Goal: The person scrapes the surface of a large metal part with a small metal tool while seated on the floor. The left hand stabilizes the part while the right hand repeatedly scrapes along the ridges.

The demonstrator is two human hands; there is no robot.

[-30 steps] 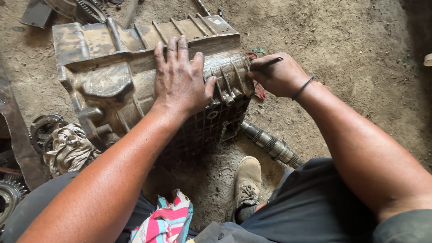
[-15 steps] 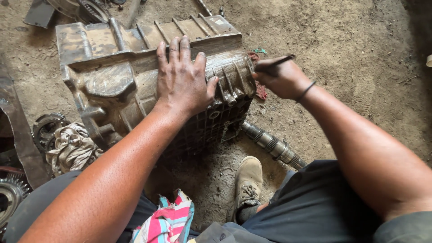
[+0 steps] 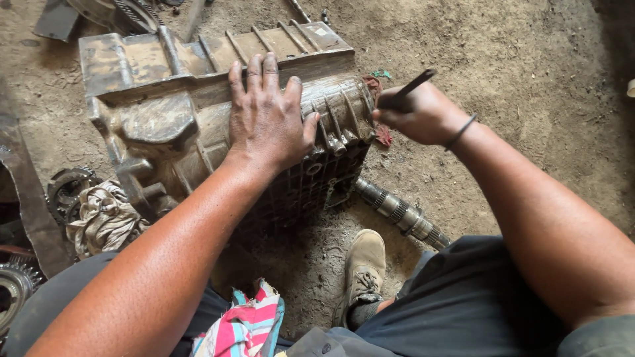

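A large, greasy ribbed metal gearbox casing (image 3: 165,112) lies on the dirt floor in front of me. My left hand (image 3: 268,116) rests flat on top of it, fingers spread, pressing down. My right hand (image 3: 420,114) is closed around a thin dark rod-like tool (image 3: 411,86) at the casing's right end, beside a scrap of red rag (image 3: 380,132). The tool's working tip is hidden behind my fingers. A splined steel shaft (image 3: 400,213) sticks out from under the casing toward my knee.
A dirty knotted rag (image 3: 102,215) and gears (image 3: 69,188) lie at the left. A striped pink cloth (image 3: 245,324) sits on my lap. My tan shoe (image 3: 364,268) is planted below the casing. Metal scraps (image 3: 56,16) lie at the top left.
My right hand has shifted slightly, tilting the tool's free end up and to the right. The left hand stays flat on the casing.
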